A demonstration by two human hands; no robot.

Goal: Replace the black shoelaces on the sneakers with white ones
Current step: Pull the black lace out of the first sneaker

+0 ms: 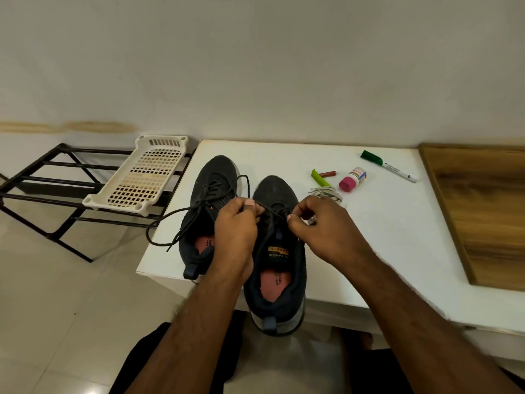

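Observation:
Two black sneakers stand side by side on the white table (383,237), toes away from me. The left sneaker (208,194) has its black lace loosened, with a long loop trailing off the table's left edge. Over the right sneaker (277,280), my left hand (235,231) pinches its black lace (270,209) near the top eyelets. My right hand (321,226) pinches the same lace from the other side. White laces (326,192) lie bundled on the table just beyond my right hand.
Behind the laces lie a green strip (320,177), a small battery (328,174), a pink-capped bottle (352,179) and a green-capped marker (387,165). A wooden board (483,214) lies at the right. A white plastic tray (142,177) rests on a black metal rack (42,189) at the left.

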